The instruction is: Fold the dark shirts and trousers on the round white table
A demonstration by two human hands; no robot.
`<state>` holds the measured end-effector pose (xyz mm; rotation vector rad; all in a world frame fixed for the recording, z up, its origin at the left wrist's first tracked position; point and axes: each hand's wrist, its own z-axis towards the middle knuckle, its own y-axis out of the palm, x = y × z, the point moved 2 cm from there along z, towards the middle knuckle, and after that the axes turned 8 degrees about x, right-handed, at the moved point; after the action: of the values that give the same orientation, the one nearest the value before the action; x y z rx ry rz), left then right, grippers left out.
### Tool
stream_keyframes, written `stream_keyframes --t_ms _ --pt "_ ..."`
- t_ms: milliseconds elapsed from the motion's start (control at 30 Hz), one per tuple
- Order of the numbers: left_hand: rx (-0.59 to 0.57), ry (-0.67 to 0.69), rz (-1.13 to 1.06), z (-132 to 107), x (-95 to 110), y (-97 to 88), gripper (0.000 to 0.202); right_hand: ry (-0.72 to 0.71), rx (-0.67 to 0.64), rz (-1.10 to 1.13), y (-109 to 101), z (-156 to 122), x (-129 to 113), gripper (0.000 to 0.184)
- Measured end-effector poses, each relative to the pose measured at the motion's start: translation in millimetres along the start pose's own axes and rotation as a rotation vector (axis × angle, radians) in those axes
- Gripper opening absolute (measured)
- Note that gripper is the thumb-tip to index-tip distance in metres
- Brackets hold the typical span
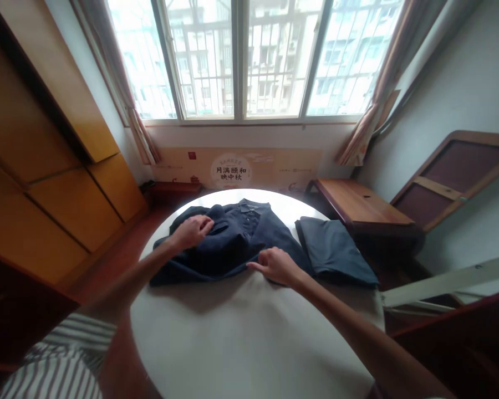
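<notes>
A dark navy collared shirt lies partly folded on a round white table, collar toward the window. My left hand is closed on a bunched fold of the shirt's left side. My right hand rests on the shirt's near hem, fingers curled and pinching the fabric edge. A folded dark garment lies flat on the table just right of the shirt, untouched.
A wooden wardrobe fills the left wall. A low wooden side table stands right of the round table, with a wooden frame leaning on the wall behind. A large window and a printed cardboard panel are at the back.
</notes>
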<state>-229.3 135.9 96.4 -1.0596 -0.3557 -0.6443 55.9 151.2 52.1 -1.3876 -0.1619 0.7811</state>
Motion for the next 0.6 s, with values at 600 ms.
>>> stream_keyframes --t_ms 600 --pt "-0.651 0.112 0.288 -103.3 68.9 -1.7 0.028 -0.380 0.140 0.082 -7.3 -18.8 -35.4 0.019"
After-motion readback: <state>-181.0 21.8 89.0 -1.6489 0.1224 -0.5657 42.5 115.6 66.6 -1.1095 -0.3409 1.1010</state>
